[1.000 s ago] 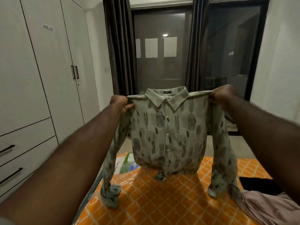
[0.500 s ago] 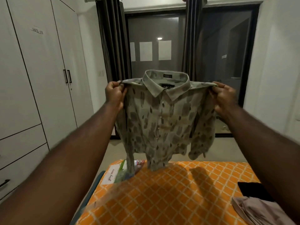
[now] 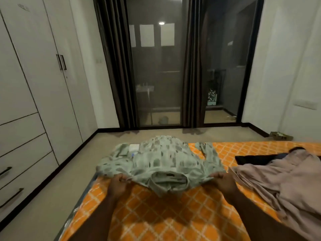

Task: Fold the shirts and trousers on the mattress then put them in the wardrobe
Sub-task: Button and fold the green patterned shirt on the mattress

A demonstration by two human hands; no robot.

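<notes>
On the left half of the orange mattress (image 3: 173, 214) the patterned green shirt (image 3: 161, 162) lay spread, collar toward the near side. The left grip (image 3: 119, 184) pinched one shoulder of it and the right grip (image 3: 224, 180) pinched the other. A pinkish garment (image 3: 281, 185) lay just right, partly over a dark garment (image 3: 251, 159). The wardrobe (image 3: 34, 84) stood at left, doors closed.

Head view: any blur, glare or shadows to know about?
Head view: dim room light; the shirt looks softly blurred; dark shadows lie on the near mattress; a lamp reflection glares in the glass door; the wide lens bows the wardrobe lines.
</notes>
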